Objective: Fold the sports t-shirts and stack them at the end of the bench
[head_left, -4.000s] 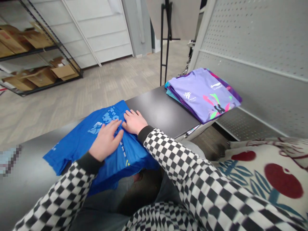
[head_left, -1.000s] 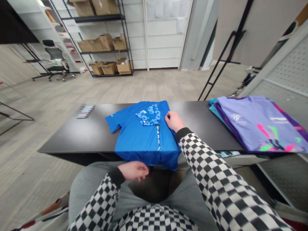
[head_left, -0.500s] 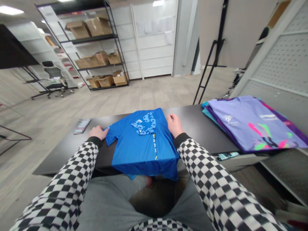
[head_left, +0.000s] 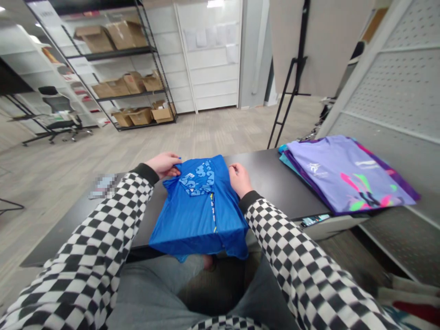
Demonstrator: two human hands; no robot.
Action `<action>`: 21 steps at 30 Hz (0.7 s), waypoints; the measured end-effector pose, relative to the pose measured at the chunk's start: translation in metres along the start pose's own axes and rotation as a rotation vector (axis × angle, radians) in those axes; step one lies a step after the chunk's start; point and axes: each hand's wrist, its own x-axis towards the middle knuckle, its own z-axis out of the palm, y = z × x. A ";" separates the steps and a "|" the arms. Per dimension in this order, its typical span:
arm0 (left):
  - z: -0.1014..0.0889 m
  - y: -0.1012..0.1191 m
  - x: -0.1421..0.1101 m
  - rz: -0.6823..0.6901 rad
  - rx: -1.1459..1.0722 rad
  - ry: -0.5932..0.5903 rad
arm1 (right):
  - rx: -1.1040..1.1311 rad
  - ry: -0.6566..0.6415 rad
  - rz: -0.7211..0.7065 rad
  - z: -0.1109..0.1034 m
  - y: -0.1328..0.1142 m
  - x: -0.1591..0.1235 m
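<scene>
A blue T-shirt (head_left: 185, 220) lies on the dark table in front of me, its lower end hanging over the near edge. A lighter blue wave-patterned part shows near its top. My left hand (head_left: 165, 165) pinches the shirt's left side near the sleeve and holds that cloth lifted inward. At the shirt's right edge, my right hand (head_left: 240, 178) is closed with thumb and fingers together on the cloth.
To the right, a stack of folded shirts (head_left: 343, 174) has a lavender one on top. A blurred-out flat item (head_left: 103, 185) lies on the table (head_left: 275, 188) at left. Beyond stand a shelf with cardboard boxes (head_left: 127, 36) and a black stand (head_left: 292, 78).
My left hand has moved up and to the right, carrying the left sleeve in toward the shirt's body. My right hand stays at the right edge. The view has shifted slightly.
</scene>
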 end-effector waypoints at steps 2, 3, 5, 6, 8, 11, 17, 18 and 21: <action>0.039 0.023 0.017 -0.083 -0.006 -0.093 | -0.007 0.007 0.018 -0.001 0.000 0.000; 0.060 0.032 0.025 -0.105 -0.003 -0.137 | -0.013 0.011 0.023 -0.001 -0.001 0.000; 0.101 0.044 0.036 -0.119 0.001 -0.191 | -0.028 -0.001 0.018 -0.002 -0.002 -0.001; 0.121 0.046 0.039 -0.121 0.005 -0.210 | -0.036 -0.019 0.015 -0.002 -0.002 -0.001; 0.155 0.044 0.043 -0.122 0.016 -0.243 | -0.050 -0.078 0.018 -0.002 -0.003 -0.002; 0.182 0.030 0.045 -0.087 0.034 -0.269 | -0.089 -0.154 0.054 0.001 -0.003 -0.004; 0.126 -0.023 0.062 0.152 0.177 0.036 | -0.266 -0.152 -0.057 0.006 0.000 -0.007; 0.108 -0.036 0.065 0.200 0.236 0.090 | -0.300 -0.170 -0.079 0.006 0.000 -0.007; 0.062 -0.076 0.070 0.336 0.416 0.129 | -0.415 -0.263 -0.102 0.005 -0.002 -0.010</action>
